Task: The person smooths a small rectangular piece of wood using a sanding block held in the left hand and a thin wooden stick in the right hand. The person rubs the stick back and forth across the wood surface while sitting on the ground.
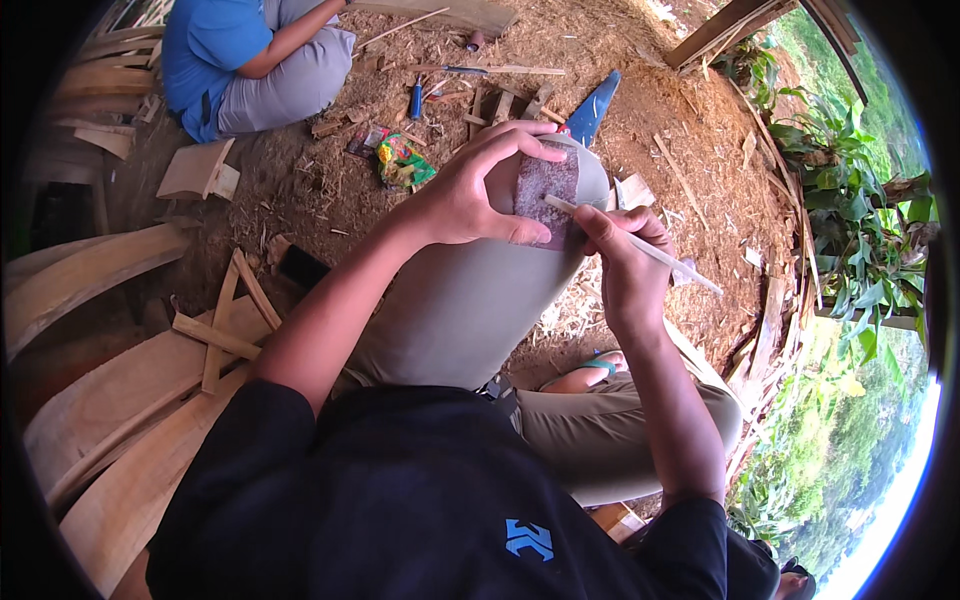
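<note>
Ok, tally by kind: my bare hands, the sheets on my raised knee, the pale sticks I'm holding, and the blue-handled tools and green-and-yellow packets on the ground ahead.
Hands (left hand, right hand): 2
Brown sheet: 1
Pale stick: 1
Blue-handled tool: 1
Green-and-yellow packet: 1
Total: 6

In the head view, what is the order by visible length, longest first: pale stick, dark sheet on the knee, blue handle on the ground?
1. Pale stick
2. Dark sheet
3. Blue handle, which lies farther away, so true size is unsure
</note>
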`<state>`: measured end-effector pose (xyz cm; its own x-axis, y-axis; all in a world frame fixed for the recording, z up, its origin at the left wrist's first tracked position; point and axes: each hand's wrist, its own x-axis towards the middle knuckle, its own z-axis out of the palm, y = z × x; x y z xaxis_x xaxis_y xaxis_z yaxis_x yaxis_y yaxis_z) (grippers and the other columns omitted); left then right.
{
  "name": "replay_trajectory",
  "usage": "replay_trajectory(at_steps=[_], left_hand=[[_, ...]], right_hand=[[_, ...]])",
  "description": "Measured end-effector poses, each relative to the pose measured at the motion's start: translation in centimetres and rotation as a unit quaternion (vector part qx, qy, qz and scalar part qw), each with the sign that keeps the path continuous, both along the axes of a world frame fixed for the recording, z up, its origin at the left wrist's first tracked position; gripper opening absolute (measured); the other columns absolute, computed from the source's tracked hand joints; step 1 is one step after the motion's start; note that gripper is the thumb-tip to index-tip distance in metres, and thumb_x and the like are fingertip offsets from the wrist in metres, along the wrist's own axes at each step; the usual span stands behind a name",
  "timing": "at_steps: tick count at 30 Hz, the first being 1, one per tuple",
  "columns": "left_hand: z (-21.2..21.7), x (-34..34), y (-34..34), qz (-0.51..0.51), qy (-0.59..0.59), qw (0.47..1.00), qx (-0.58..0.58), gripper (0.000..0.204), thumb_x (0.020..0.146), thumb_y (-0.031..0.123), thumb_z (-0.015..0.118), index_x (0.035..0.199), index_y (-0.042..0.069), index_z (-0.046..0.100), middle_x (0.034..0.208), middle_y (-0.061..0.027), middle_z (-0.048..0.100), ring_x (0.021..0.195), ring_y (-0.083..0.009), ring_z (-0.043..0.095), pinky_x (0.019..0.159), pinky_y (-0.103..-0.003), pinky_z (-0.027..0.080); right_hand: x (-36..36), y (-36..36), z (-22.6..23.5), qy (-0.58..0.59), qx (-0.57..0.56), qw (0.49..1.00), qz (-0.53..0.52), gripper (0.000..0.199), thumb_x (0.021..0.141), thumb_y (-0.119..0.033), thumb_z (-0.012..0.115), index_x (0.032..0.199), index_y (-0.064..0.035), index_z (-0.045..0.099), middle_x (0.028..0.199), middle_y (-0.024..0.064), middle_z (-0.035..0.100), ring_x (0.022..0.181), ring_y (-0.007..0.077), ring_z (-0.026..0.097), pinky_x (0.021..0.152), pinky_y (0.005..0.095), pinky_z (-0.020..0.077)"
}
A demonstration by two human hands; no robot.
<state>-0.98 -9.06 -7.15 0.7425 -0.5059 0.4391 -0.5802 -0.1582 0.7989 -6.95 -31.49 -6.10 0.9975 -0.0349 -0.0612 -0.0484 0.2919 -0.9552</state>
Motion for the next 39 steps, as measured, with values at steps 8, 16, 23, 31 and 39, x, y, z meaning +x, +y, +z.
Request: replay_trajectory(at_steps=[8,16,23,31,39], left_hand=[[-0.1,-0.1,0.1,-0.001,0.014,1.0,0.004,0.076,0.064,0.03,0.091,0.129,0.01,0.059,0.151,-0.0144,0.045,0.141,-0.0314,0.041,0.118,-0.046,0.029],[-0.1,0.1,0.1,0.001,0.02,1.0,-0.001,0.074,0.064,0.031,0.091,0.128,0.01,0.059,0.151,-0.0151,0.044,0.141,-0.0314,0.041,0.118,-0.046,0.029],[-0.3,0.2,0.0,0.004,0.021,1.0,0.002,0.075,0.063,0.032,0.091,0.129,0.01,0.06,0.151,-0.0154,0.044,0.141,-0.0312,0.041,0.118,-0.046,0.029],[0.0,0.0,0.0,0.0,0.01,1.0,0.012,0.073,0.064,0.032,0.09,0.129,0.013,0.061,0.151,-0.014,0.045,0.141,-0.0311,0.041,0.118,-0.046,0.029],[0.1,0.0,-0.1,0.003,0.018,1.0,0.013,0.073,0.063,0.03,0.09,0.128,0.013,0.061,0.151,-0.0146,0.044,0.141,-0.0315,0.041,0.118,-0.046,0.029]], right_hand=[[-0.4,-0.6,-0.4,-0.067,-0.064,0.995,0.041,0.018,0.084,-0.006,0.082,0.081,-0.0054,0.065,0.085,0.0076,0.073,0.075,0.008,0.065,0.069,0.0243,0.0506],[0.3,-0.2,-0.3,-0.026,-0.02,0.999,0.023,0.019,0.083,-0.007,0.083,0.078,-0.0051,0.064,0.08,0.0072,0.072,0.068,0.008,0.063,0.063,0.0234,0.0499],[1.0,-0.5,-0.3,0.008,0.008,1.0,0.015,0.025,0.08,-0.01,0.086,0.078,-0.0067,0.062,0.076,0.0068,0.071,0.062,0.0081,0.061,0.06,0.0227,0.0484],[1.8,-1.2,0.7,0.056,0.065,0.994,0.061,0.023,0.08,-0.005,0.084,0.079,-0.0081,0.061,0.078,0.0077,0.07,0.065,0.0104,0.063,0.062,0.0253,0.0509],[2.0,-1.9,1.9,0.103,0.029,0.993,0.059,0.024,0.079,-0.001,0.083,0.078,-0.0079,0.06,0.077,0.0082,0.068,0.064,0.0119,0.062,0.062,0.0245,0.0506]])
